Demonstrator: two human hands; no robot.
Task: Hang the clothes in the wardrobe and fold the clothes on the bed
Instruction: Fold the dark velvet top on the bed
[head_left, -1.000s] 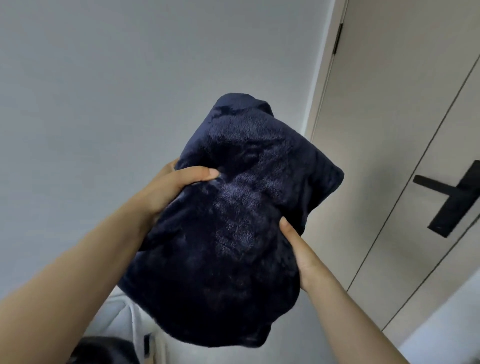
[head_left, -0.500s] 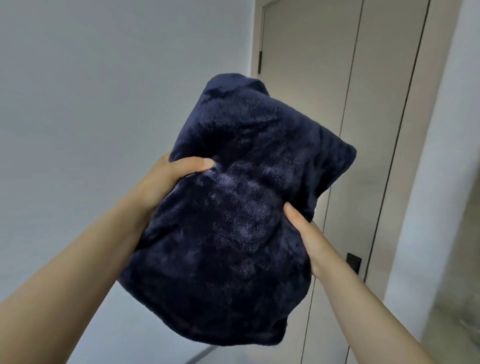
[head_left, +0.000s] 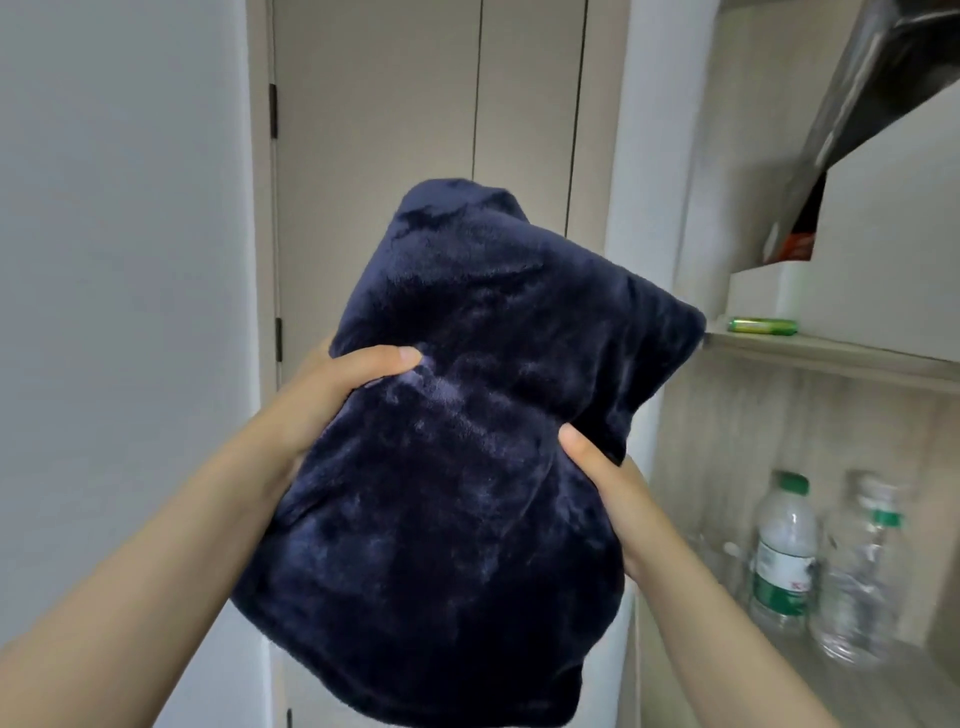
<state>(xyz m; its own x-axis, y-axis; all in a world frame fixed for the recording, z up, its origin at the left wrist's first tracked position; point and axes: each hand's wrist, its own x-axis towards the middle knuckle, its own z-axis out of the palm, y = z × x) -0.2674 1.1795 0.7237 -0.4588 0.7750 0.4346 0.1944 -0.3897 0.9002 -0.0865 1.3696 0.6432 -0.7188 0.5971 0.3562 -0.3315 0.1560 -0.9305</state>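
While L hand + R hand still clutch navy fleece bundle, shelves, bottles now in view

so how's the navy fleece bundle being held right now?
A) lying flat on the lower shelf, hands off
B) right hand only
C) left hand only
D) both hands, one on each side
D: the left hand grips the left edge of the navy fleece bundle with its thumb over the front, and the right hand grips the right edge.
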